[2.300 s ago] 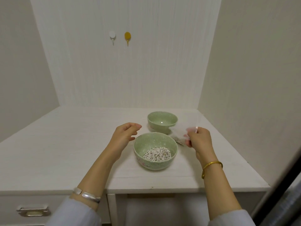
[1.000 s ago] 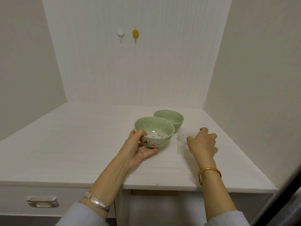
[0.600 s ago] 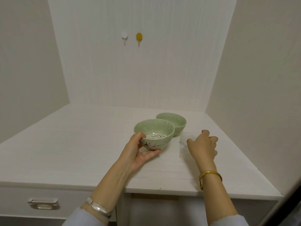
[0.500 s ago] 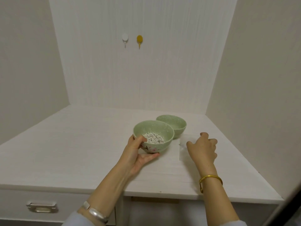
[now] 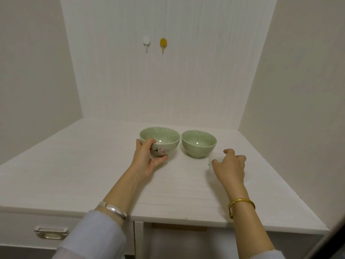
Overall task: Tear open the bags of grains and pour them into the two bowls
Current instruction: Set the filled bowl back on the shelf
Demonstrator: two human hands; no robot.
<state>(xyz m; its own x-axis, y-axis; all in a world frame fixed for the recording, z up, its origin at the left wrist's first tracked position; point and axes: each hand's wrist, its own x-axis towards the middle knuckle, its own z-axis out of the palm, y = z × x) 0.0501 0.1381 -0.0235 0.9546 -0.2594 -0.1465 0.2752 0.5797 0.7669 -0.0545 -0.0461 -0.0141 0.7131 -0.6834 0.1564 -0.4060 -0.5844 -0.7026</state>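
Note:
Two pale green bowls stand side by side on the white table (image 5: 89, 165). My left hand (image 5: 146, 157) grips the left bowl (image 5: 164, 136), thumb over its rim and fingers under its flowered wall. Only a sliver of its white grains shows past the near wall. The right bowl (image 5: 198, 143) looks empty. A clear plastic bag (image 5: 210, 161), hard to make out, lies flat on the table just right of that bowl. My right hand (image 5: 231, 168) rests over the bag with loosely bent fingers pointing down.
Walls close the table in at the back and on both sides. Two small hooks, white (image 5: 146, 43) and yellow (image 5: 163, 43), hang on the back wall. A drawer with a metal handle (image 5: 50, 233) sits under the table's front left edge.
My left hand took hold of the bowl with grains, lifted it and moved it back and left, beside the other bowl. My right hand laid the clear bag on the table and stayed over it.

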